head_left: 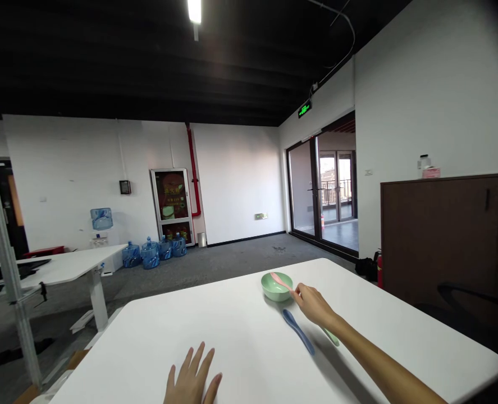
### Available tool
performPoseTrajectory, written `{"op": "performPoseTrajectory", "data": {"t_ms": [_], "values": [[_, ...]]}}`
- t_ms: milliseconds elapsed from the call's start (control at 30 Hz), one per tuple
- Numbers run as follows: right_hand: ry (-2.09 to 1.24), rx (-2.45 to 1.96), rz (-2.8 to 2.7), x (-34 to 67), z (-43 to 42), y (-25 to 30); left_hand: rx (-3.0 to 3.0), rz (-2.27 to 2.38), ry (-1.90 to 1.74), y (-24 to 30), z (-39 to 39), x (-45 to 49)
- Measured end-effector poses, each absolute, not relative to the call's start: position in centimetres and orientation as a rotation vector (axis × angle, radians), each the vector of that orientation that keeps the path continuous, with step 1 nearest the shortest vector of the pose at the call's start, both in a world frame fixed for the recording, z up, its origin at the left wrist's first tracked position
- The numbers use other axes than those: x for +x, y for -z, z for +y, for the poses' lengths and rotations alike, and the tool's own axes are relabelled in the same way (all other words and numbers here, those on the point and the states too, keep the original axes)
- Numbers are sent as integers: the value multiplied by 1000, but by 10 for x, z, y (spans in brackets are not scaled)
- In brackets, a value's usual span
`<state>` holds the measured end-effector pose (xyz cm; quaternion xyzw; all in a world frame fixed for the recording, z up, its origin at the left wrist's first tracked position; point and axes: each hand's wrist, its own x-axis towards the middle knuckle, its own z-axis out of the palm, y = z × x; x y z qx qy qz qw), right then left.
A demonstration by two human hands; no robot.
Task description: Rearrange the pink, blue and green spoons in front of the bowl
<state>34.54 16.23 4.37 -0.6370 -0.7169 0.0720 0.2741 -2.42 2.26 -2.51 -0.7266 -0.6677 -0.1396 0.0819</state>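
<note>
My right hand [313, 303] is closed on the handle end of a pink spoon [281, 280]. The spoon's bowl end reaches over a light green bowl [276, 292] near the table's far edge. Just in front of that bowl, a blue spoon [298, 332] lies on the white table [232, 348]. Beneath my right forearm shows part of a light green utensil [331, 338]; the rest is hidden by the arm. At the near left, my left hand [192, 377] rests with fingers spread, holding nothing.
To the left stands another white table [76, 264] with a metal post [4, 241] beside it. Several blue water jugs [150, 253] sit on the floor by the wall. A dark brown cabinet [438, 235] is on the right, and a glass door [303, 191] is behind.
</note>
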Motion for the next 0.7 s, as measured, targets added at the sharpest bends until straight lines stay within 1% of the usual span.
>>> {"op": "performPoseTrajectory", "data": {"t_ms": [267,467,700], "values": [[-204,-1822,-1924,365,114,-9,-2169,-1979,418,15,16,-16],[-183,-1950,-1914,365,109,13,-2175,-1973,446,16,21,-15],[-218,-1992,-1880,361,113,20,-2182,-1973,458,24,28,-19]]}}
